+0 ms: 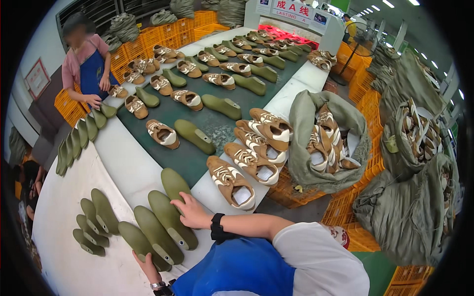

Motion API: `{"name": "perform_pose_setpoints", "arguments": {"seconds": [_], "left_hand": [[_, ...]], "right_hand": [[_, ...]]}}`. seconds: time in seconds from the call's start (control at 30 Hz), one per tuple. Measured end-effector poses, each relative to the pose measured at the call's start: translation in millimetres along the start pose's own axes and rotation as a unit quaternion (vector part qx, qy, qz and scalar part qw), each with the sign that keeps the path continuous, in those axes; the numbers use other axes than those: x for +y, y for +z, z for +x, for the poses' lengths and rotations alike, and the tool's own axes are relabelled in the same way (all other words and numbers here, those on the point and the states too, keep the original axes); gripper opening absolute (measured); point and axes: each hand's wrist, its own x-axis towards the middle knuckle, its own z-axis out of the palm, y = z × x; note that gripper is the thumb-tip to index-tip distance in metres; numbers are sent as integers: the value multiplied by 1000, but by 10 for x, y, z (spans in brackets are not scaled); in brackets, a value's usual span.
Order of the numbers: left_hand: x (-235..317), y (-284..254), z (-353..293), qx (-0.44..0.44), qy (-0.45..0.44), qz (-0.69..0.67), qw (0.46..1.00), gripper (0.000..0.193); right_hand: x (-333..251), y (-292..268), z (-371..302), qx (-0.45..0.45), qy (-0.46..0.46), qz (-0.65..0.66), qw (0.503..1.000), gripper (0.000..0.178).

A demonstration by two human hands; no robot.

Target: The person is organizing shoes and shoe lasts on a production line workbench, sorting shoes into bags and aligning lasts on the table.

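Note:
A row of green shoe lasts lies side by side on the pale tabletop (59, 232) in front of me. My right hand (193, 212) has its fingers at the heel end of the farthest last (175, 185), beside another long last (170, 217). At the near end of the row, my left hand (146, 269) is closed around the heel of the nearest last (140, 244). Part of its grip is hidden beneath that last. Just left of the row sits a cluster of smaller green lasts (94, 222).
Brown-and-white sneakers (229, 182) stand right of my right hand, next to a green sack (301, 118) full of shoes. A dark green conveyor (163, 111) carries sneakers paired with lasts. Across the table, a person in a blue apron (91, 74) touches another row of lasts (81, 133).

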Motion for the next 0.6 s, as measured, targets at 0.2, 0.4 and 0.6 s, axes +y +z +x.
{"name": "perform_pose_setpoints", "arguments": {"seconds": [0.2, 0.4, 0.6], "left_hand": [[-77, 183, -123, 22, -31, -10, 999, 74], [-74, 303, -299, 73, -19, 2, 997, 72], [-173, 297, -280, 86, 29, 15, 996, 68]], "right_hand": [[113, -163, 3, -38, -14, 56, 998, 67], [243, -978, -20, 56, -28, -21, 998, 50], [1051, -1801, -352, 156, 223, -291, 917, 45]]}}
